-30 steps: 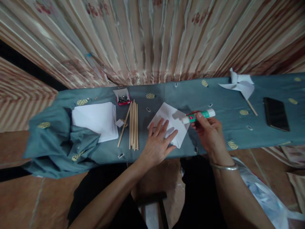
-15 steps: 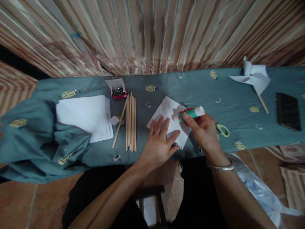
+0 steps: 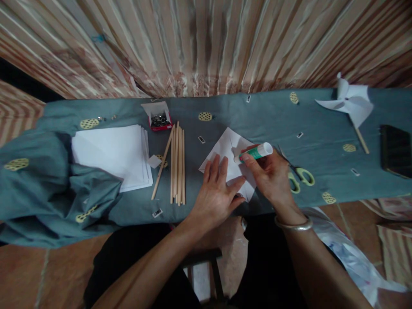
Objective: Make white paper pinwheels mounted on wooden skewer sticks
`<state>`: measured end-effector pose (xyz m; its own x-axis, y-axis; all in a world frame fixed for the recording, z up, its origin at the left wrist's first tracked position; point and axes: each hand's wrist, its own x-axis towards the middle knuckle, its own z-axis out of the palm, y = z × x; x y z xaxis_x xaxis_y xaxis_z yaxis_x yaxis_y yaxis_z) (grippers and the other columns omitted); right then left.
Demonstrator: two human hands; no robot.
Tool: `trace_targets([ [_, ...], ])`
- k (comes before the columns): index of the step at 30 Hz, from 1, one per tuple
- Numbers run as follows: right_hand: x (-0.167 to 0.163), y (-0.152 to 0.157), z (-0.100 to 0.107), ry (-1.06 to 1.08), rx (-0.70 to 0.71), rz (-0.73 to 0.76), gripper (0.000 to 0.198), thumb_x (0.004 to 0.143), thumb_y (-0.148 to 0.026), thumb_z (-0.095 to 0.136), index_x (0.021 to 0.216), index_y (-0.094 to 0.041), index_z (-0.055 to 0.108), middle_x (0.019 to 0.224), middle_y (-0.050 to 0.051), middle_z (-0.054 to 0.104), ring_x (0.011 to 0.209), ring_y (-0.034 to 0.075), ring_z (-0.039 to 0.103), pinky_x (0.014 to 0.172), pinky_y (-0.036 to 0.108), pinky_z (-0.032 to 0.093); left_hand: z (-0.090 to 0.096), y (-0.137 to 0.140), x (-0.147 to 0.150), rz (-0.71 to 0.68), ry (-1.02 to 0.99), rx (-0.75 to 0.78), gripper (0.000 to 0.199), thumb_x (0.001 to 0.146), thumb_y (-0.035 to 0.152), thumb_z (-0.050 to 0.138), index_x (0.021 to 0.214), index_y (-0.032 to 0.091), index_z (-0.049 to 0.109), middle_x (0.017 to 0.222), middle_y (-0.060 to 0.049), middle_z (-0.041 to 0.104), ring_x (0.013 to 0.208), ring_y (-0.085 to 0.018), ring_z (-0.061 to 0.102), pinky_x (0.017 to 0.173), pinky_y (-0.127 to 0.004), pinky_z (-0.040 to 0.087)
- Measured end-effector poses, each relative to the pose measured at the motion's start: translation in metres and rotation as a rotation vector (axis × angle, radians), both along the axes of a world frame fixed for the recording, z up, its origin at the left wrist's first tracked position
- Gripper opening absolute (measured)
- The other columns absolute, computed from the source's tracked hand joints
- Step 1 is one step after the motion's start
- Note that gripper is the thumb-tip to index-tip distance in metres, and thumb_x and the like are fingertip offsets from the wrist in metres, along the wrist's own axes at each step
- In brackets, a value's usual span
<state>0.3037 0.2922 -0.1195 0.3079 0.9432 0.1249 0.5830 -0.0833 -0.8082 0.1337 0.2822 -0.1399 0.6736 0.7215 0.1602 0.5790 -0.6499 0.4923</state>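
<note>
A square of white paper (image 3: 222,141) with slits running in from its corners lies turned like a diamond before me. My left hand (image 3: 215,191) rests on its lower left part, fingers spread flat. In my right hand (image 3: 272,174) is a green and white glue stick (image 3: 257,151), tilted with its tip down at the paper's middle. Whether the tip touches the paper I cannot tell. Just right of that hand lie scissors (image 3: 304,176) with light green handles, partly hidden by the hand.
Left of the paper lie several wooden sticks (image 3: 178,167), an open red box (image 3: 160,120) of small dark metal pieces, and a stack of white paper (image 3: 109,154). A paper pinwheel (image 3: 354,103) and a black phone (image 3: 395,150) lie at the right. Bunched cloth (image 3: 38,171) covers the left end.
My right hand has moved slightly left and down with the glue stick across the paper, uncovering more of the scissors. My left hand stays on the paper. The view has shifted slightly.
</note>
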Motion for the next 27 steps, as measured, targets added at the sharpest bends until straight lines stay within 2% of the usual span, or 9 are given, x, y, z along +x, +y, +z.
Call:
trace_targets([
  [12, -0.006, 0.000, 0.010, -0.145, -0.015, 0.080, 0.031, 0.088, -0.048, 0.060, 0.100, -0.020, 0.067, 0.086, 0.005, 0.074, 0.069, 0.019, 0.068, 0.063, 0.031, 0.052, -0.003, -0.001, 0.000, 0.002, 0.001, -0.001, 0.050, 0.087, 0.043, 0.064, 0.133, 0.026, 0.056, 0.162, -0.014, 0.016, 0.149, -0.045, 0.011, 0.114, -0.070, 0.020],
  [27, -0.006, -0.002, 0.018, -0.127, -0.039, 0.190, 0.029, 0.088, -0.047, 0.061, 0.102, -0.022, 0.066, 0.085, 0.003, 0.072, 0.067, 0.017, 0.066, 0.059, 0.028, 0.051, -0.003, -0.001, 0.000, 0.005, 0.012, 0.005, 0.054, 0.086, 0.043, 0.065, 0.136, 0.027, 0.053, 0.163, -0.012, 0.016, 0.149, -0.044, 0.011, 0.114, -0.071, 0.021],
])
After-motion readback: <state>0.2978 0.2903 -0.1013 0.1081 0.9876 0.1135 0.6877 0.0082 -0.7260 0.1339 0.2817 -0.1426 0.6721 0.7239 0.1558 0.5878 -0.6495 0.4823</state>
